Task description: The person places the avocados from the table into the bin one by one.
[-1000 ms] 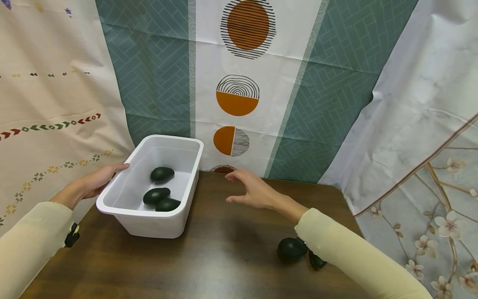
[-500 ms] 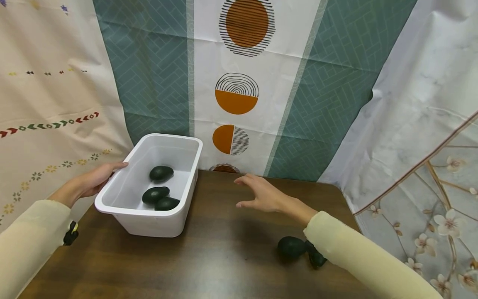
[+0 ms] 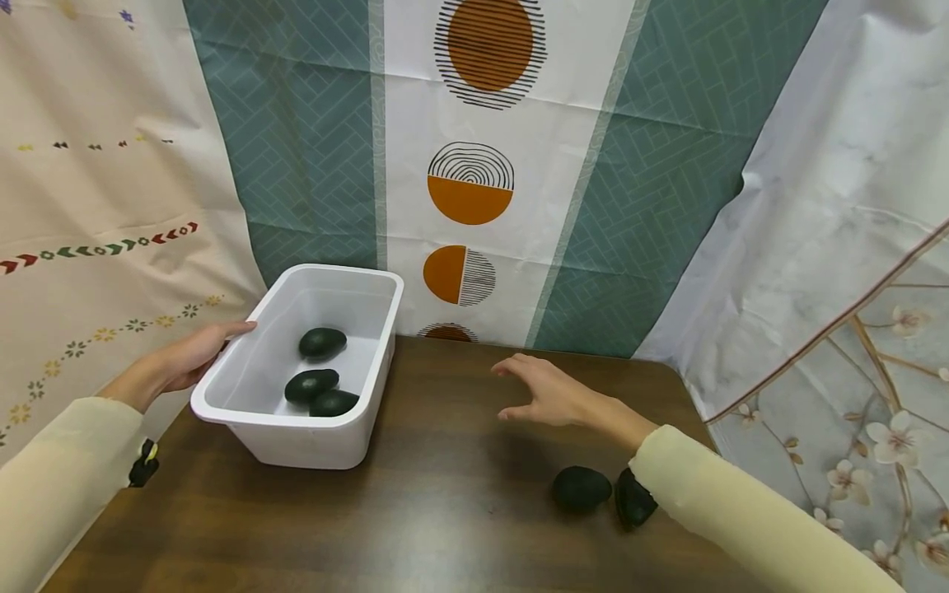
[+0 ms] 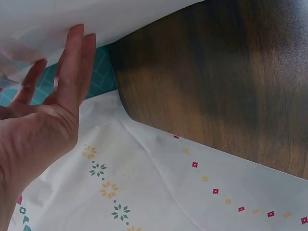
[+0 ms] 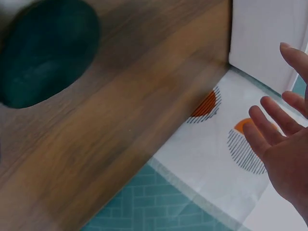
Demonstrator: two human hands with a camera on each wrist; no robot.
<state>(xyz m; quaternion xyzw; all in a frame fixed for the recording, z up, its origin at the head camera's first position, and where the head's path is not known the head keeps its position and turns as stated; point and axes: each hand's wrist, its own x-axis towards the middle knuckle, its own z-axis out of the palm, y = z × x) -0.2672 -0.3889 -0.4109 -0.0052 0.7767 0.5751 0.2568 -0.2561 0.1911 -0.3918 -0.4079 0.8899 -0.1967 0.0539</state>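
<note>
A white plastic tub point(image 3: 296, 441) stands at the left, with three dark green avocados point(image 3: 322, 343) lying on its floor. My left hand point(image 3: 189, 356) holds its left rim, thumb over the edge; in the left wrist view the fingers point(image 4: 72, 62) lie along the outer wall. My right hand point(image 3: 552, 394) hovers above the table right of the tub, holding nothing, fingers spread and slightly bent. Two more avocados point(image 3: 582, 488) lie on the table nearer me; the right one point(image 3: 633, 499) is partly covered by the right sleeve. One avocado point(image 5: 50, 53) looms large in the right wrist view.
The dark wooden table point(image 3: 415, 511) ends at the back against a hanging patterned cloth point(image 3: 460, 272). Other cloths hang at the left point(image 3: 111, 189) and at the right point(image 3: 838, 247). A small black item point(image 3: 144, 464) is at the left sleeve.
My right hand has moved right and slightly toward me, away from the tub. The left hand keeps its hold on the rim, and the avocados stay where they were.
</note>
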